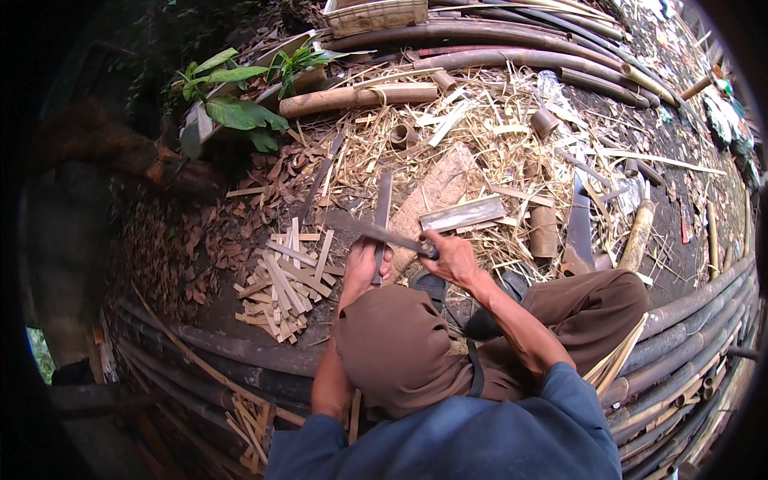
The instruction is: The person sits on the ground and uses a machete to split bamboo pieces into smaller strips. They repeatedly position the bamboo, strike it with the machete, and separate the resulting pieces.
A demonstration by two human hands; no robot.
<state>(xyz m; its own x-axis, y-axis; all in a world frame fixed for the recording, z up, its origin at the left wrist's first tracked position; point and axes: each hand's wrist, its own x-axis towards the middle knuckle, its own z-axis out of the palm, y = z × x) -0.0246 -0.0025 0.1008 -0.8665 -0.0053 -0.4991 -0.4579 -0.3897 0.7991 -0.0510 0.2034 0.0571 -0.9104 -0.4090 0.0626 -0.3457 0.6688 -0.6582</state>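
My left hand (365, 262) is closed around the lower end of a flat bamboo strip (384, 196), which points away from me. In my right hand (453, 258) is the dark handle of a large knife (370, 229). Its long blade points left and crosses over the strip just beyond my left fingers; whether it touches the strip I cannot tell. A worn wooden board (440, 186) lies on the ground past my hands, with a short split bamboo piece (462, 215) at its right. Left of my left hand is a pile of short cut bamboo strips (280, 292).
Pale shavings (496, 112) and bamboo offcuts (543, 232) cover the ground ahead. A long grey blade (579, 212) lies at the right. Bamboo poles (512, 58) are stacked at the back; more poles (672, 320) run beside and behind me. A leafy plant (240, 112) stands back left.
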